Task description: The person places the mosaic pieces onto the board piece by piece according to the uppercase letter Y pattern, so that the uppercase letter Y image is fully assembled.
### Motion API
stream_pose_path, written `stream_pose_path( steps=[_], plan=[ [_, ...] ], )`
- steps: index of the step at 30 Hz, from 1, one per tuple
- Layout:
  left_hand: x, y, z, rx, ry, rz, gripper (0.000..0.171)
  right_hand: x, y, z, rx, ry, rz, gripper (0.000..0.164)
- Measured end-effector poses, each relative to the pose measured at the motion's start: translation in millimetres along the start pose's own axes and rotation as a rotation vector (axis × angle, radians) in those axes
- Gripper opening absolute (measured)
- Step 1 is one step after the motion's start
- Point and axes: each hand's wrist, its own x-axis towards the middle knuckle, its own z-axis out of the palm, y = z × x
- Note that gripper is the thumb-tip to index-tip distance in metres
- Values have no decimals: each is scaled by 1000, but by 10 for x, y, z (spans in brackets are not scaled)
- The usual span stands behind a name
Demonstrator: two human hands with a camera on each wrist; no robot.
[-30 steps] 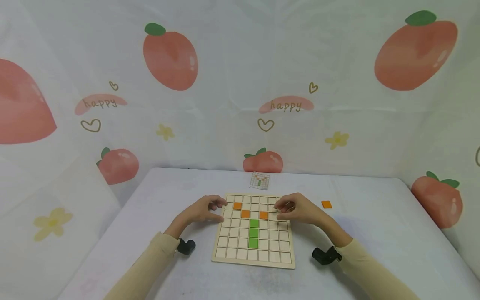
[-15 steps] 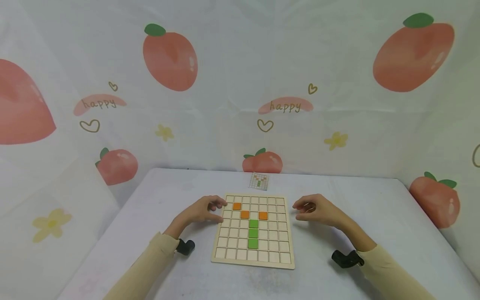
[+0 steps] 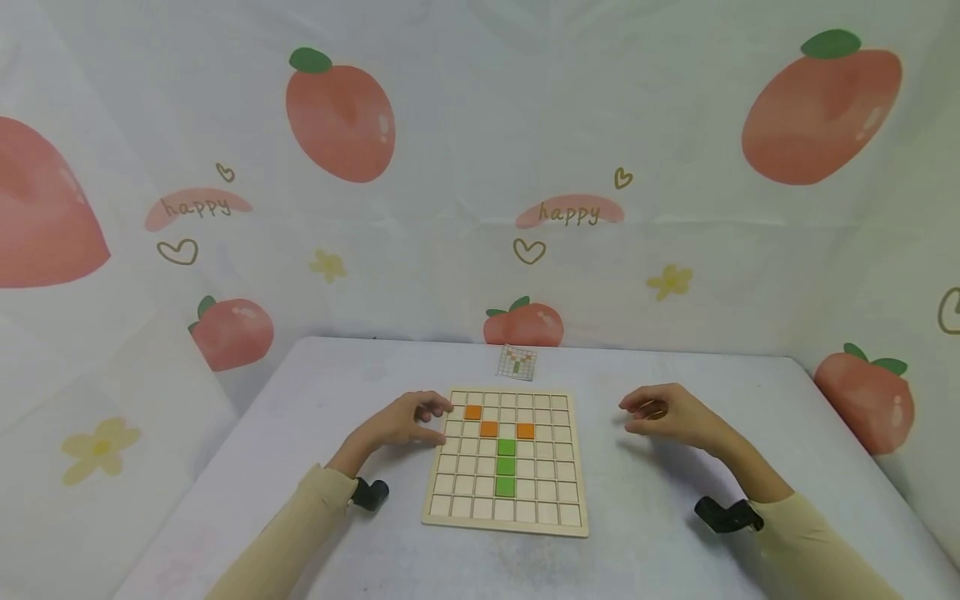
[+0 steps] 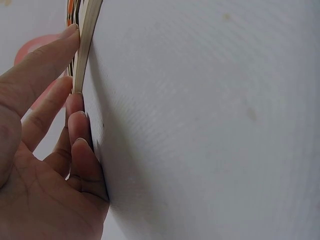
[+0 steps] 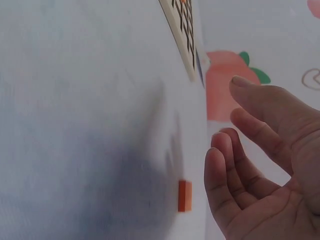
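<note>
A square wooden grid board (image 3: pixel 547 468) lies on the table, with orange tiles (image 3: pixel 489 429) and green tiles (image 3: pixel 506 467) set in its cells. My left hand (image 3: pixel 408 418) touches the left edge of the board with thumb and fingertips; the left wrist view shows the thumb (image 4: pixel 47 57) right at the rim. To the right of the board, my right hand (image 3: pixel 667 412) hovers over the table with loosely bent fingers and nothing between them. One loose orange tile (image 5: pixel 185 196) lies on the table below this hand, hidden behind it in the head view.
Behind the board lies a small card (image 3: pixel 517 363) printed with a coloured grid pattern. A white cloth with fruit prints (image 3: pixel 341 121) hangs behind the table's back edge. Black wrist cameras (image 3: pixel 727 515) sit on both wrists.
My right hand has moved right, from over the board's right side to beyond it, covering the loose orange tile in the head view. The left hand has stayed at the board's edge.
</note>
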Motion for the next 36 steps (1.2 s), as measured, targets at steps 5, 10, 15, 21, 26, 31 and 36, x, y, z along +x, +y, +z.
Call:
stream_pose_path(
  steps=[5,10,15,21,26,31,36],
  plan=[
    [1,-11,-2,-11,-4,6,48,-52,73,-139,26,26,-2,33],
    [5,-8,-6,-12,-5,11,48,-102,121,-257,22,41,10,32],
    [4,2,-8,-10,-5,10,48,-129,184,-331,4,54,56,33],
    [1,16,-12,-10,-8,12,49,-133,292,-374,0,52,101,36],
    [3,6,-7,-7,-10,24,49,-110,364,-363,31,54,112,38],
    [13,-16,4,2,-6,22,49,-75,417,-349,-1,44,101,41],
    [7,-12,-6,2,-5,16,49,-24,454,-329,-32,30,92,42]
  ],
)
